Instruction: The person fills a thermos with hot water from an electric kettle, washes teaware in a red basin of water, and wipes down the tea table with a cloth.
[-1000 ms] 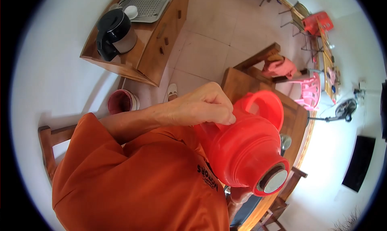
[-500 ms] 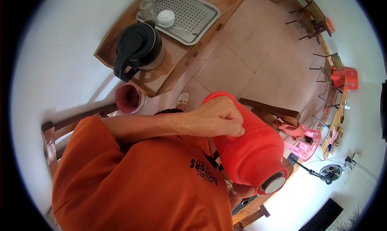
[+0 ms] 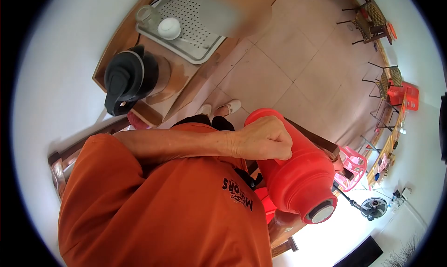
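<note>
A red flask (image 3: 298,174) lies tilted, its narrow end with a grey disc (image 3: 322,212) towards the lower right. My left hand (image 3: 265,139) is closed in a fist at the flask's upper side, on what looks like its handle, which the fingers mostly hide. Under the narrow end, my right hand (image 3: 285,220) shows only in part; the flask hides its fingers. Another red part (image 3: 265,204) shows between the flask and my orange shirt.
On the wooden cabinet (image 3: 179,92) at the upper left stand a black-lidded jug (image 3: 125,78) and a metal tray (image 3: 198,52) with a white cup (image 3: 169,29) and a glass (image 3: 148,17). Pink chair (image 3: 352,167) and fan (image 3: 374,208) at right. Part of the tray is blurred.
The view has turned, with more floor and both feet showing. The flask and my left hand have shifted slightly right in view. The fist stays on the flask.
</note>
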`<act>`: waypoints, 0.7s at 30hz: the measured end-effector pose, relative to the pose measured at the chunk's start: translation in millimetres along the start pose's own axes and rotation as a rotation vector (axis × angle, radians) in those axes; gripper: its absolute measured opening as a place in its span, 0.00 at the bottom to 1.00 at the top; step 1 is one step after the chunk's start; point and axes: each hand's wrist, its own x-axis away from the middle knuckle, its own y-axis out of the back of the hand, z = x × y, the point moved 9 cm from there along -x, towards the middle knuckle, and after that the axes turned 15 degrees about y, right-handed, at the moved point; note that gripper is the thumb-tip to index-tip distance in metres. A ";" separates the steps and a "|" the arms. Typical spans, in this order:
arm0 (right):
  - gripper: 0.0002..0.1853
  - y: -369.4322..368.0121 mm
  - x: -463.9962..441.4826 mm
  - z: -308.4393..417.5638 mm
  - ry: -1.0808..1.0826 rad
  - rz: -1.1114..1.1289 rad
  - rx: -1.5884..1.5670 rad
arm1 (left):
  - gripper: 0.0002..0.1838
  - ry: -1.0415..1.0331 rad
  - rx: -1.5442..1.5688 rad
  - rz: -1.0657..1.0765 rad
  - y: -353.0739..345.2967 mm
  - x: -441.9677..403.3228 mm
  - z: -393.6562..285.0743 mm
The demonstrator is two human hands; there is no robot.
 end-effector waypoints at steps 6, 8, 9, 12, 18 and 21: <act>0.33 -21.7 -61.5 -11.5 0.031 0.059 -0.037 | 0.18 -0.007 0.180 -0.002 19.9 -38.4 -15.3; 0.33 -37.5 -82.8 -14.7 0.041 0.104 -0.063 | 0.18 -0.007 0.181 -0.045 32.6 -44.1 -25.1; 0.33 -47.3 -95.0 -16.2 0.051 0.126 -0.080 | 0.18 -0.007 0.227 -0.067 40.7 -45.8 -30.3; 0.33 -81.8 -128.4 -20.4 0.067 0.203 -0.134 | 0.18 -0.064 0.281 -0.144 72.6 -50.7 -42.8; 0.33 -184.9 -201.4 -24.6 0.118 0.392 -0.234 | 0.18 -0.179 0.309 -0.319 152.1 -48.4 -68.1; 0.33 -250.3 -234.0 -20.7 0.136 0.516 -0.284 | 0.17 -0.237 0.314 -0.432 194.6 -49.0 -79.7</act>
